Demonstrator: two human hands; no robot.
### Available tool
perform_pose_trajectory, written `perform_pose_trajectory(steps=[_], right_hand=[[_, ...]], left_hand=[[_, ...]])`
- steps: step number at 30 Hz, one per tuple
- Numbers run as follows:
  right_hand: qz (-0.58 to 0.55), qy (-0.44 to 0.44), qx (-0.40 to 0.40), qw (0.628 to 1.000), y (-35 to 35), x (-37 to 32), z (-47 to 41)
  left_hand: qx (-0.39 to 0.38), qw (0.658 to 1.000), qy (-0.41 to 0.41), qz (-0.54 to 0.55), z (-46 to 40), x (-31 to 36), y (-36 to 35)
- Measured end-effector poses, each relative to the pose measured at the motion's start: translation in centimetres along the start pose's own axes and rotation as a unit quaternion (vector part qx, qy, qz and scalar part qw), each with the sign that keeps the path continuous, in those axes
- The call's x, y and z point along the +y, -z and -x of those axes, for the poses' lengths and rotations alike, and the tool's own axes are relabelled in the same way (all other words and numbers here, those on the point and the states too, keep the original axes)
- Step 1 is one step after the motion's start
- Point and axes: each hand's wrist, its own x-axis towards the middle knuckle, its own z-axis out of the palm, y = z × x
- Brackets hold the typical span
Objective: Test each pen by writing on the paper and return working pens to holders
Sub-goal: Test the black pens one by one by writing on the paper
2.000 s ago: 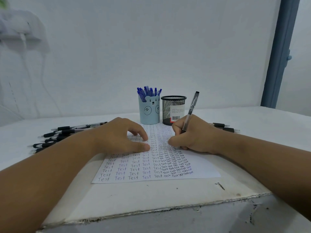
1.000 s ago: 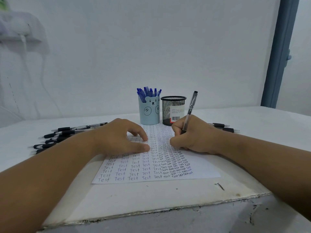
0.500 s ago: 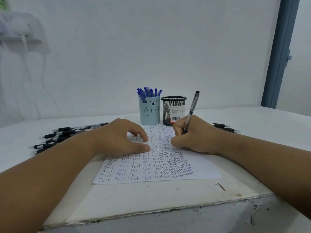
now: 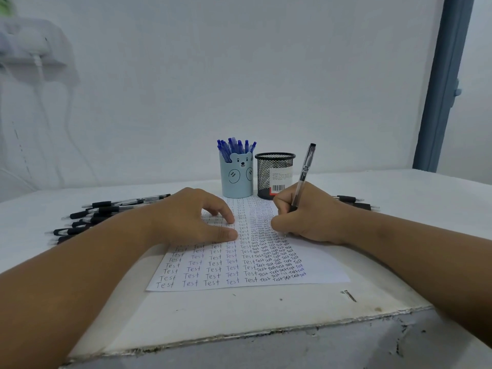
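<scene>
A white paper filled with rows of the word "Test" lies in the middle of the table. My right hand grips a black pen, its tip down on the sheet's right part. My left hand rests flat on the paper's upper left, fingers spread, holding nothing. Behind the sheet stand a light blue bear holder full of blue pens and a black mesh holder that looks empty.
Several black pens lie in a pile left of the paper. Two more black pens lie to the right, behind my right wrist. The white table's worn front edge is close below. A blue door frame stands at the right.
The pen's top sways slightly as my right hand writes. My left hand stays put on the sheet.
</scene>
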Motion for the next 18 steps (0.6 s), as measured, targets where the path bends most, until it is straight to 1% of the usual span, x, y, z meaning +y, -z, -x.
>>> perform_pose_trajectory(steps=[9,14,18], right_hand=[[0.032,0.014,0.0,0.999,-0.07,-0.18,-0.02],[0.007,0.009,0.0,1.0,0.15,-0.01,-0.01],[0.008,0.009,-0.003,1.0,0.06,0.11,-0.1]], left_hand=[[-0.001,1.0,-0.01,0.001,-0.22,-0.46,-0.06],[-0.001,1.0,-0.004,0.006,-0.23,-0.41,-0.04],[0.001,1.0,-0.005,0.004,-0.24,-0.5,-0.08]])
